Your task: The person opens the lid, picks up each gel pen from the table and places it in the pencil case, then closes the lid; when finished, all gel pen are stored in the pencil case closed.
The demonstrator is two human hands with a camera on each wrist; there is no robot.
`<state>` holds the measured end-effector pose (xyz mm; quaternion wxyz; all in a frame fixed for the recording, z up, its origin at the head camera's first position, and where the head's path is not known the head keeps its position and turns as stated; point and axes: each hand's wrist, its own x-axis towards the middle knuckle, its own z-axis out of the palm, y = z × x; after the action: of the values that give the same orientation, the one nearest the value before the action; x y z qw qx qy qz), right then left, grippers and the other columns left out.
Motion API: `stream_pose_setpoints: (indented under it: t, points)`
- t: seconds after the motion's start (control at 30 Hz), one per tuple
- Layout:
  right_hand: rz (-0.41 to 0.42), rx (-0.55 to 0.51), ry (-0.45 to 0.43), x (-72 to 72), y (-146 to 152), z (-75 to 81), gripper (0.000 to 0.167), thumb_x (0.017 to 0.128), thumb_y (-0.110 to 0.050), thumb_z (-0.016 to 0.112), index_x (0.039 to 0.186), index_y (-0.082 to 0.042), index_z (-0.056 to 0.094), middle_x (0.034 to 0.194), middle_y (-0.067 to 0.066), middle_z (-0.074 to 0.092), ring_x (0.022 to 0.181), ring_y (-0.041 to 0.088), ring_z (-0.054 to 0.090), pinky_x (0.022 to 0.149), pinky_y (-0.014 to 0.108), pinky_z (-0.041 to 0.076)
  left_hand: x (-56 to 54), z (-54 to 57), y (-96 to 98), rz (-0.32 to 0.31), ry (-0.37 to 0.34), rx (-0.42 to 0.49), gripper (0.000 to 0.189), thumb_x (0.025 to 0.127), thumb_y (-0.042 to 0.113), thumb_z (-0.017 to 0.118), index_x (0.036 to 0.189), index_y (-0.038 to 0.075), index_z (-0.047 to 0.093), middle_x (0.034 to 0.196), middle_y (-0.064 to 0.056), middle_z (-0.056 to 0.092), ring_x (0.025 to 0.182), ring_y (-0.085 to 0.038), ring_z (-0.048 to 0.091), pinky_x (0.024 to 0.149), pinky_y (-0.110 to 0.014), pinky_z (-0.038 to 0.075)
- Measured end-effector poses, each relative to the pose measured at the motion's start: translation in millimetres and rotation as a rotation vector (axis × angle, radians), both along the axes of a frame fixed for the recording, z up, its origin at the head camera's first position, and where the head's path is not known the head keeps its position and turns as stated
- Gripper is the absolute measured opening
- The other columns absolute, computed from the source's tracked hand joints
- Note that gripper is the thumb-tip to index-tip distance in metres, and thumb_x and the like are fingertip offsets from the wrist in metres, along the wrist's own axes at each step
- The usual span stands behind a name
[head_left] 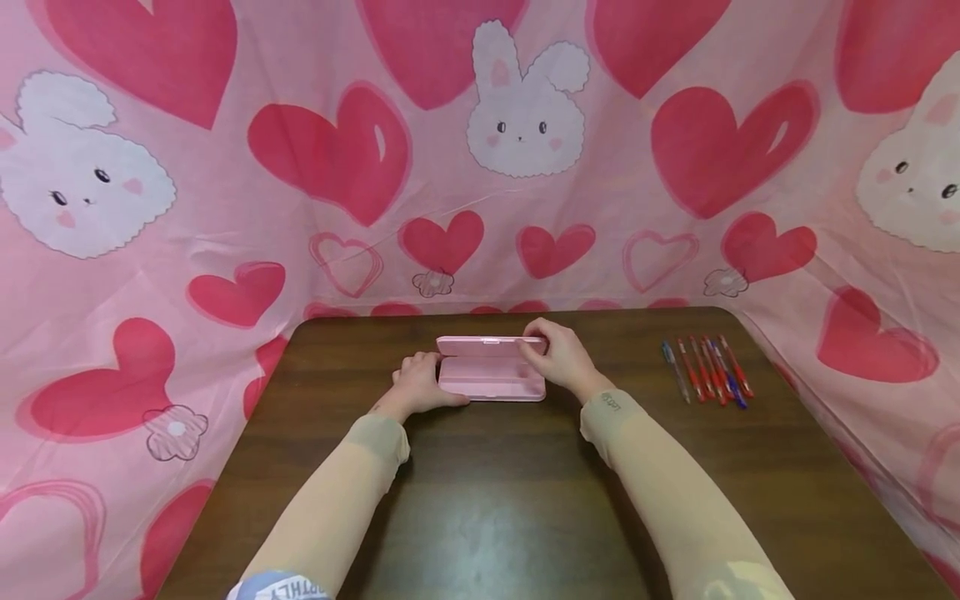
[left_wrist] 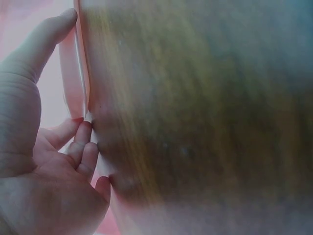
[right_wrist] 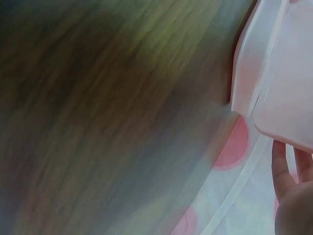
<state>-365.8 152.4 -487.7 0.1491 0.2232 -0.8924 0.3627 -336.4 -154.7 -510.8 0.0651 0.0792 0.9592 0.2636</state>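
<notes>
A pink pencil case [head_left: 491, 389] lies on the table with its lid [head_left: 480, 347] raised at the back and its pink inside showing. My left hand [head_left: 422, 388] holds the left end of the case, thumb along the front edge and fingers by the back corner. In the left wrist view, that thumb and the fingertips bracket the end of the case [left_wrist: 73, 83]. My right hand [head_left: 564, 357] grips the right end of the raised lid. Seen from the right wrist, fingers [right_wrist: 279, 169] meet the lid's edge, with part of the hand cut off by the frame.
To the right on the brown wooden table [head_left: 487, 492] lie several pens [head_left: 705, 368] side by side, mostly red, some with blue. A pink cloth [head_left: 525, 200] with hearts and rabbits hangs behind the table and along its sides.
</notes>
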Motion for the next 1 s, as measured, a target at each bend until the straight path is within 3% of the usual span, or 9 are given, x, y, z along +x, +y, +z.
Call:
stream_pose_setpoints:
  t: [0.3,0.73,0.97,1.0]
  points:
    - [-0.133,-0.135,-0.059,-16.3,-9,-2.9,0.026,0.101,-0.034,0.079,0.112,-0.011,0.071,0.101,0.013,0.077,0.089,0.032,0.065,0.083,0.041,0.051,-0.4,-0.5,-0.3,-0.006,0.020,0.001,0.101,0.074,0.061,0.095,0.149,0.006,0.056,0.144,-0.018,0.060,0.137,-0.039,0.046,0.110,-0.063,0.035]
    - [-0.310,-0.177,-0.203,-33.5,-22,1.2,0.037,0.102,-0.043,0.074,0.119,-0.010,0.068,0.126,0.016,0.077,0.119,0.037,0.071,0.110,0.052,0.054,0.1,1.0,-1.5,-0.013,0.005,0.002,0.101,0.074,0.063,0.095,0.148,0.008,0.056,0.145,-0.016,0.059,0.139,-0.038,0.045,0.113,-0.063,0.035]
    - [-0.359,-0.211,-0.295,-38.8,-27,0.4,0.046,0.102,-0.048,0.072,0.124,-0.008,0.067,0.133,0.019,0.074,0.125,0.042,0.068,0.113,0.057,0.052,-0.9,-0.7,-0.5,-0.007,-0.003,-0.009,0.100,0.074,0.063,0.096,0.148,0.009,0.056,0.146,-0.016,0.059,0.140,-0.038,0.045,0.115,-0.062,0.034]
    - [-0.348,-0.228,-0.292,-48.7,-23,-9.1,0.049,0.101,-0.052,0.072,0.123,-0.009,0.068,0.132,0.017,0.075,0.123,0.038,0.069,0.111,0.053,0.053,-1.0,-0.8,-0.6,-0.006,-0.002,-0.011,0.101,0.074,0.064,0.096,0.149,0.009,0.056,0.146,-0.016,0.059,0.140,-0.038,0.045,0.115,-0.063,0.034]
